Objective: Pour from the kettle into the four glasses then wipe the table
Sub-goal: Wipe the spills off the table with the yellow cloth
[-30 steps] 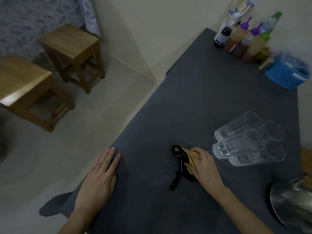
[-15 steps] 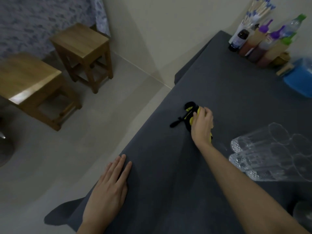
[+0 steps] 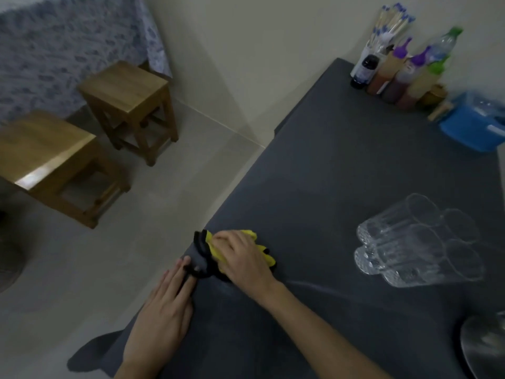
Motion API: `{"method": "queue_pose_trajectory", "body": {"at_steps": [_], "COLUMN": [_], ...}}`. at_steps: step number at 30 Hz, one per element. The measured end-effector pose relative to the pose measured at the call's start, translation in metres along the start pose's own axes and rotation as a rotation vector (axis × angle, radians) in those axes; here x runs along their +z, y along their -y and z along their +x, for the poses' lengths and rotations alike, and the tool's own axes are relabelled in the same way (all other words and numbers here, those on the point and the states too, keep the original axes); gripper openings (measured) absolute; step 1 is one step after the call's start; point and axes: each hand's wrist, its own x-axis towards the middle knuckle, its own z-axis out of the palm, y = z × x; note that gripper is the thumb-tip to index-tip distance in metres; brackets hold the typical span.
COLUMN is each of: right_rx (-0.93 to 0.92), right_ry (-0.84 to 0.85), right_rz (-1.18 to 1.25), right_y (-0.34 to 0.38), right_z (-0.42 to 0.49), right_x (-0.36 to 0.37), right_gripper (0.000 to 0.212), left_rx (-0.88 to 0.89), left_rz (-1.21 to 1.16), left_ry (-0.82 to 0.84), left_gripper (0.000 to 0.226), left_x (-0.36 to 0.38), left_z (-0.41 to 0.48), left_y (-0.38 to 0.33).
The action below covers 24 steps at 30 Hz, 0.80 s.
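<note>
Change, right hand: your right hand [image 3: 241, 258] has come back toward you since half a second ago. It was out mid-table then; now it sits at the near left edge of the table [image 3: 341, 173].
Change, cloth: the cloth [image 3: 211, 243] travelled with it, from well apart from your left hand to right up against it.
Change, left hand: your left hand [image 3: 161, 310] keeps its spot on the table edge, flat as before.
Right fingers: bent down over the bunched cloth, close together, pressing it onto the table (thumb not visible).
Cloth vs right fingers: yellow folds stick out beyond the fingers on the far side and past the knuckles on the right. The black part bulges out to the left of the hand.
Left fingers: straight, side by side, palm down. The fingertips [image 3: 185, 262] reach the black part of the cloth, touching it or just beside it (blur, cannot separate).
Streak: a faint pale streak [image 3: 314, 286] runs along the table from your right wrist off to the right.
Glasses: four glasses [image 3: 415, 242] in a tight cluster, touching one another, well to the right of the cloth; contents cannot be told.
Kettle: metal kettle [image 3: 483, 348] at the lower right, cut off by the frame edge.
Far end: bottles [image 3: 404, 77] and a blue tub [image 3: 475, 127] by the wall.
Floor: two wooden stools [image 3: 131, 105] left of the table.
</note>
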Motion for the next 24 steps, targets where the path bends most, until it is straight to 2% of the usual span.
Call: {"method": "queue_pose_trajectory", "body": {"at_steps": [5, 8, 11, 14, 16, 18, 21, 24], "right_rx": [-0.112, -0.116, 0.035, 0.197, 0.350, 0.506, 0.689, 0.669], "right_ry": [0.095, 0.078, 0.029, 0.010, -0.014, -0.072, -0.224, -0.278], "right_rz": [-0.047, -0.171, -0.282, -0.326, -0.372, -0.400, -0.220, -0.070], "right_y": [-0.030, -0.066, -0.089, -0.099, -0.110, -0.125, -0.142, -0.144], "right_z": [-0.075, -0.113, -0.115, -0.094, -0.072, -0.047, -0.008, 0.037], "right_x": [-0.035, -0.059, -0.077, -0.081, -0.081, -0.078, -0.068, -0.052], "right_gripper": [0.036, 0.047, 0.048, 0.061, 0.057, 0.044, 0.030, 0.028], "left_rx": [-0.018, -0.039, -0.062, -0.071, -0.069, -0.074, -0.072, -0.071], "left_rz": [0.000, 0.011, 0.019, 0.002, 0.006, 0.011, -0.012, -0.006], "left_ry": [0.015, 0.027, 0.028, 0.033, 0.028, 0.030, 0.027, 0.021], "left_gripper": [0.053, 0.053, 0.054, 0.053, 0.052, 0.053, 0.053, 0.050], "left_x": [-0.002, -0.001, 0.000, -0.002, -0.003, -0.003, -0.004, -0.005], "left_z": [-0.003, -0.004, -0.004, -0.004, -0.004, -0.003, -0.003, -0.003], "left_y": [-0.001, -0.002, -0.002, -0.003, -0.005, -0.005, -0.005, -0.006]}}
